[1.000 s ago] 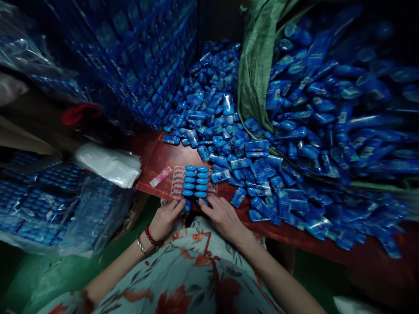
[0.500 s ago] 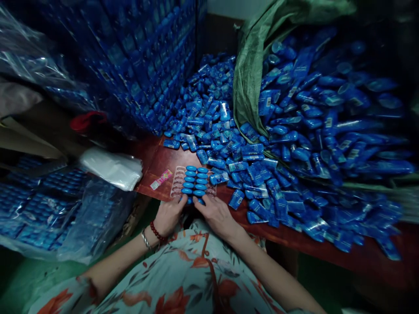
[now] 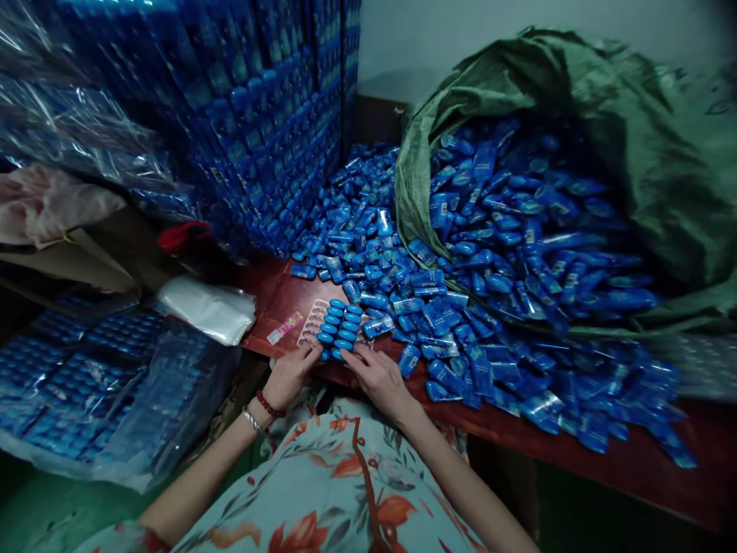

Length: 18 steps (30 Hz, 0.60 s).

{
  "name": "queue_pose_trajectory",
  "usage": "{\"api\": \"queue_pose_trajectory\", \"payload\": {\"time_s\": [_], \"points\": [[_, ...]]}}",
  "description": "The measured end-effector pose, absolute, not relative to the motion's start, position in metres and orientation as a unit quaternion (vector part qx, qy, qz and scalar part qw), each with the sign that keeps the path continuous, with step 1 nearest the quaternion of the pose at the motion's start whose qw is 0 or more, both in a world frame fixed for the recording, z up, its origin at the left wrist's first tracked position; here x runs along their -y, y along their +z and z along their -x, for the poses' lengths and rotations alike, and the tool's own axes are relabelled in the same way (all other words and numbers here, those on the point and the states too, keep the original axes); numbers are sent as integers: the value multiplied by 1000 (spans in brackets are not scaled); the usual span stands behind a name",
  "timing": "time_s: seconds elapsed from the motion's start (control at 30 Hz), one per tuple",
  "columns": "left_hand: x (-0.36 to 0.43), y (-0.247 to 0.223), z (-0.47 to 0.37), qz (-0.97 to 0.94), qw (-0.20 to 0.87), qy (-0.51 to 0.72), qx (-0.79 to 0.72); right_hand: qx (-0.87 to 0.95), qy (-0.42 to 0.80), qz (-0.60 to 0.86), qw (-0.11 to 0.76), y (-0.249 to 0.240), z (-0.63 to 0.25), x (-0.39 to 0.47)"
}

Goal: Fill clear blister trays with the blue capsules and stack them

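Observation:
A clear plastic tray with rows of moulded hollows lies near the front edge of the table. Two columns of glossy blue oval bottles lie across its middle, with bare hollows on either side. My left hand is at the tray's near left, its fingertips closed against the nearest bottle of the left column. From the near right, my right hand has its fingertips on the nearest bottle of the other column. My fingers partly hide these bottles and the tray's near edge.
Loose blue wrapped bottles heap across the table and fill a green sack. Wrapped blue packs are stacked behind. A pink label strip and folded plastic bags lie left; bagged blue packs sit lower.
The head view has shifted, showing more wall and sack. The tray now looks slightly turned, and the bottle columns tilt. Both hands stay at its near edge.

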<state>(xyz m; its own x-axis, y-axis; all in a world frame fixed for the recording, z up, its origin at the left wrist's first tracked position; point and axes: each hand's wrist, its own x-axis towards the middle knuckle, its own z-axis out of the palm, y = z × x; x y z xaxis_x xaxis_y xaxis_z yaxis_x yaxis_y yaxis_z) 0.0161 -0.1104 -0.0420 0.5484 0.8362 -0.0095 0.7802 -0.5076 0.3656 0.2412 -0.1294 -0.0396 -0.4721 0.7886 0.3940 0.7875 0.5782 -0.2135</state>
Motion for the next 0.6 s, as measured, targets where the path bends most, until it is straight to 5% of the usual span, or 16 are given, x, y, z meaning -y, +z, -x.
{"api": "queue_pose_trajectory", "payload": {"time_s": [0.37,0.6], "points": [[87,-6,-26,-921,127,-106,-353,865,29,450,219,-48,-238,125],[90,-16,-28,-863,250,24,-438,868,56,440,221,-52,-242,121]]}}
